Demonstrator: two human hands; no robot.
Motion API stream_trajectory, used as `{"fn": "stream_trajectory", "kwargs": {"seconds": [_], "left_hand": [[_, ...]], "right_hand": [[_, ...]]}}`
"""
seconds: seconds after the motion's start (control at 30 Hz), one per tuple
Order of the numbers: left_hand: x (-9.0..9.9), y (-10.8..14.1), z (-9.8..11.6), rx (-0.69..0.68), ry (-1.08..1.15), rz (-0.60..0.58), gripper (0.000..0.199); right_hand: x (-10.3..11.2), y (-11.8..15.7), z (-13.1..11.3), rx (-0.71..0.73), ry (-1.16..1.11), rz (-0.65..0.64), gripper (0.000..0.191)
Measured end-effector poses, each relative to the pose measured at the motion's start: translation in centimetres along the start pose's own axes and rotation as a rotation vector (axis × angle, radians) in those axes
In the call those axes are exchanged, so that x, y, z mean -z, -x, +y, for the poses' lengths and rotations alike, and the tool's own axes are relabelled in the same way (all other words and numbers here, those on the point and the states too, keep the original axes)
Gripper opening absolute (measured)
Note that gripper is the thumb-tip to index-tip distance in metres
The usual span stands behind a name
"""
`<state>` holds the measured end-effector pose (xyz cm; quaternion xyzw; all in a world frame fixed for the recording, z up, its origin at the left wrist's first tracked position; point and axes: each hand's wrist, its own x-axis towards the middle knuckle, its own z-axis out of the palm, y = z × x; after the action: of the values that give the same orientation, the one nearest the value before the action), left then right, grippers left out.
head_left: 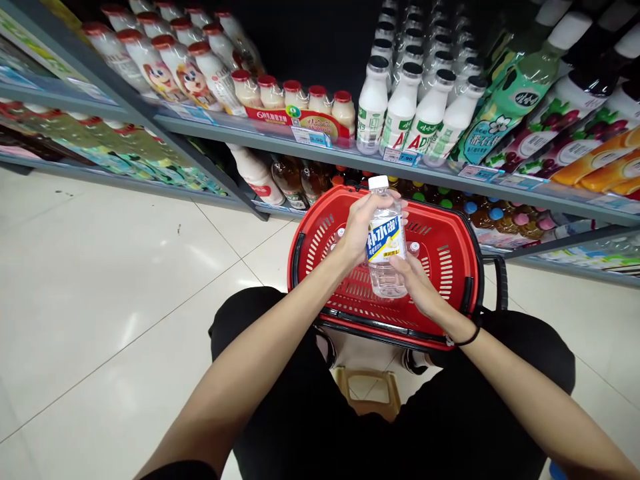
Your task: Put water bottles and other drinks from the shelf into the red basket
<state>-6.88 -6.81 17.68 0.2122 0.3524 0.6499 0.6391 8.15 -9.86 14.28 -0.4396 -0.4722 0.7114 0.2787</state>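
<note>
A clear plastic drink bottle (pixel 386 240) with a white cap and a blue, white and yellow label stands nearly upright between both hands, above the red shopping basket (pixel 445 223). My left hand (pixel 364 223) wraps its upper part, with fingertips showing on the far side. Lower down, my right hand (pixel 415 280) grips its side, thumb at the label's bottom edge and other fingers mostly hidden. Inside the basket, partly covered by my hands, are a clear bottle with a white cap (pixel 414 248) on the right and similar caps on the left.
Ahead, a shelf (pixel 345 148) carries red-capped milk bottles (pixel 175 73), white bottles with dark caps (pixel 400 100) and green bottles (pixel 525 87). More drinks fill the lower shelf. The basket's black handle (pixel 501 283) juts out right. Between my legs is a tan stool (pixel 367 400).
</note>
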Motion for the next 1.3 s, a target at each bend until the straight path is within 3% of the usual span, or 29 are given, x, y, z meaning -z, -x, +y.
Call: {"fn": "stream_trajectory", "kwargs": {"seconds": [0.2, 0.47, 0.8, 0.93, 1.1, 1.3], "left_hand": [[0.1, 0.2, 0.1, -0.023, 0.004, -0.008, 0.034], [0.3, 0.0, -0.2, -0.009, 0.134, -0.122, 0.038], [0.4, 0.2, 0.2, 0.014, 0.040, -0.043, 0.036], [0.7, -0.1, 0.4, -0.035, -0.101, -0.054, 0.040], [0.6, -0.1, 0.6, -0.052, -0.123, -0.083, 0.040], [0.5, -0.2, 0.8, 0.064, -0.038, 0.068, 0.032]], "right_hand": [[-0.2, 0.0, 0.1, 0.054, 0.017, -0.020, 0.075], [0.0, 0.1, 0.5, 0.068, 0.003, -0.036, 0.078], [0.4, -0.2, 1.0, 0.045, -0.010, -0.081, 0.066], [0.6, -0.2, 1.1, -0.030, -0.098, -0.091, 0.067], [0.4, -0.2, 0.7, -0.049, -0.139, -0.113, 0.067], [0.6, -0.3, 1.3, -0.057, -0.114, -0.223, 0.070]]}}
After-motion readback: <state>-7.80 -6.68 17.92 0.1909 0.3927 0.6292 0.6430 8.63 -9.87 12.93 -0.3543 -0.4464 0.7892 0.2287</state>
